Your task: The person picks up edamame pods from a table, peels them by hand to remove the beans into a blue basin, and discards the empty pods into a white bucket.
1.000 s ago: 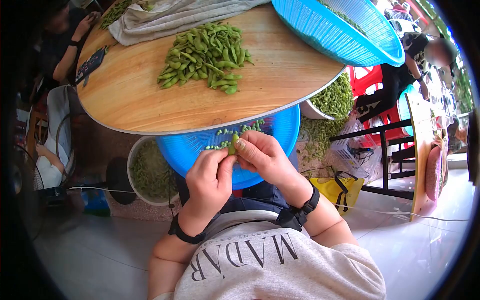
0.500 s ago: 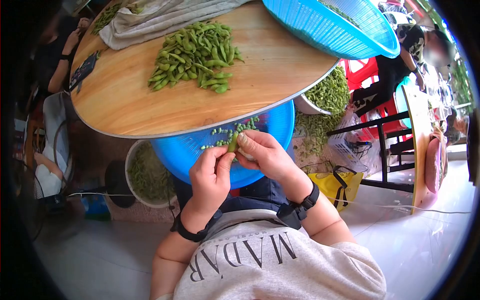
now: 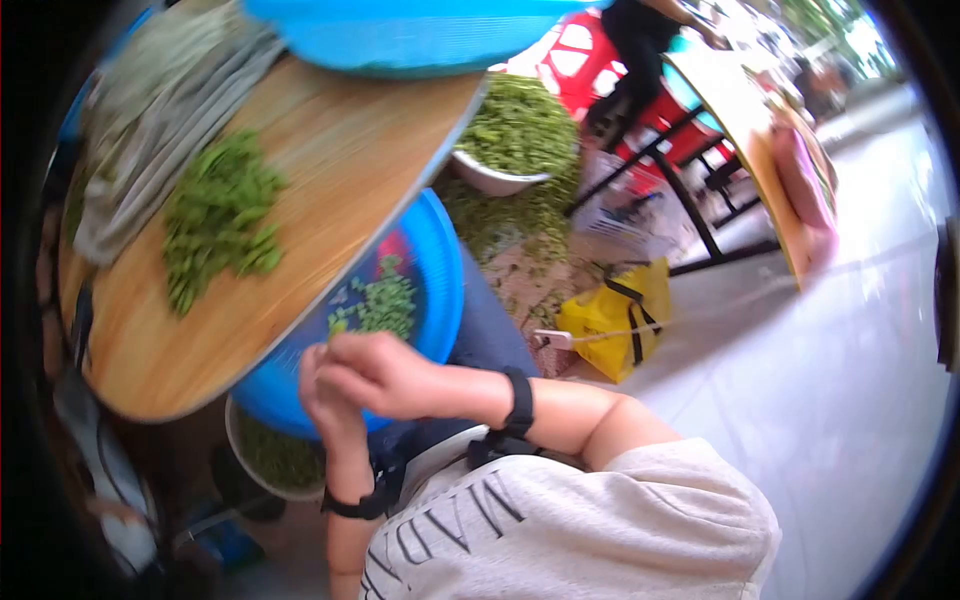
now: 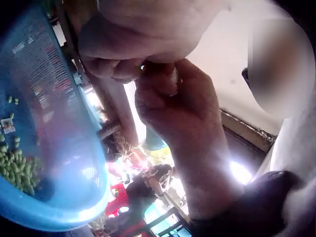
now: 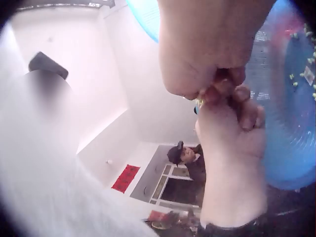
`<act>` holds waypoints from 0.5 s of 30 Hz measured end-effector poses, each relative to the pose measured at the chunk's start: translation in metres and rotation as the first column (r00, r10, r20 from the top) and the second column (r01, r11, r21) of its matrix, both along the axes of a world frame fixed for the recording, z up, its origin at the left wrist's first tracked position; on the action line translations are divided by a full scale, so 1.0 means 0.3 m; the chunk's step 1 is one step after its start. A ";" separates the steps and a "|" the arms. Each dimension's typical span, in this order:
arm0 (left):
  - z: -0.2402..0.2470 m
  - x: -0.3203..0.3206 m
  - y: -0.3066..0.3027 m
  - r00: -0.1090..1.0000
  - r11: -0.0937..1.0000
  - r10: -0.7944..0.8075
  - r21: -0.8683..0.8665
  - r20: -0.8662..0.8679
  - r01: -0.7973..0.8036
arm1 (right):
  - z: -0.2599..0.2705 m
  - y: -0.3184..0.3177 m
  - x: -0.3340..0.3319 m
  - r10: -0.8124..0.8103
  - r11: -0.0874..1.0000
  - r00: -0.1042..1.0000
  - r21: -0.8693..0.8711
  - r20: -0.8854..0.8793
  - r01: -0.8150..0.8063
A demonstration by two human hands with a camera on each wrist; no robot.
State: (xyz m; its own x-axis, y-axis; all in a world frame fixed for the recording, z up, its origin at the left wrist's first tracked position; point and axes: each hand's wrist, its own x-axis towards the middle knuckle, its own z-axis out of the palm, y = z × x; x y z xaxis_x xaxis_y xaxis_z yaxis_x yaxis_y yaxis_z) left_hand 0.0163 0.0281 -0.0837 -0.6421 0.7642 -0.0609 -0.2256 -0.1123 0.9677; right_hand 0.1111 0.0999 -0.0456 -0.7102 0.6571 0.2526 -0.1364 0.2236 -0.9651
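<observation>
In the head view my left hand (image 3: 335,405) and right hand (image 3: 385,375) meet over the blue basket (image 3: 447,285), fingers curled and touching. A bit of green pod (image 3: 338,327) shows at their fingertips, blurred. Shelled green beans (image 3: 385,303) lie in the basket. The left wrist view shows the right hand (image 4: 185,106) against the left hand (image 4: 143,29), their fingertips together. In the right wrist view a small yellow-green piece (image 5: 200,102) peeks out where the fingers meet; most of it is hidden. A pile of pods (image 3: 220,220) lies on the wooden table (image 3: 330,200).
Above the table's far side is a light-blue basket (image 3: 400,40); a grey cloth (image 3: 165,150) lies at the left. A bowl of pods (image 3: 515,125), a yellow bag (image 3: 620,320) and a black-legged table (image 3: 735,120) stand to the right. A pot (image 3: 280,460) sits below left.
The head view has swung to the right, so the table and pods appear farther left and tilted. Both hands remain together over the basket, with less of the pod showing between them.
</observation>
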 end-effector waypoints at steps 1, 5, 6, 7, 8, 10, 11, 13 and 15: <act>-0.039 0.006 0.008 0.982 1.000 -0.005 0.021 -0.190 0.009 | -0.022 0.021 0.009 -0.020 0.998 1.000 -0.055 -0.001 0.020; 0.059 0.008 -0.010 0.989 0.970 -0.123 -0.218 -0.077 0.104 | -0.039 0.077 0.058 0.039 0.874 0.999 -0.485 0.018 -0.026; 0.073 0.012 -0.005 0.984 0.966 -0.149 -0.228 -0.094 0.124 | -0.039 0.094 0.078 0.050 0.818 0.999 -0.574 -0.002 -0.042; 0.092 0.029 -0.004 0.981 0.961 -0.162 -0.244 -0.110 0.131 | -0.040 0.110 0.096 0.089 0.781 0.996 -0.622 0.011 -0.063; 0.116 0.038 -0.006 0.982 0.958 -0.174 -0.242 -0.076 0.151 | -0.042 0.119 0.108 0.120 0.750 0.993 -0.656 0.003 -0.089; 0.142 0.046 -0.004 0.975 0.952 -0.220 -0.227 -0.032 0.207 | -0.025 0.124 0.123 0.172 0.727 0.984 -0.667 -0.051 -0.161; 0.144 0.047 -0.008 0.969 0.946 -0.245 -0.225 -0.019 0.235 | -0.017 0.123 0.125 0.200 0.713 0.976 -0.671 -0.081 -0.202; 0.150 0.048 -0.015 0.972 0.947 -0.232 -0.240 -0.049 0.214 | -0.006 0.115 0.119 0.227 0.738 0.971 -0.637 -0.077 -0.223; 0.137 0.046 -0.019 0.965 0.951 -0.224 -0.248 -0.134 0.186 | -0.015 0.111 0.106 0.245 0.729 0.967 -0.644 -0.073 -0.233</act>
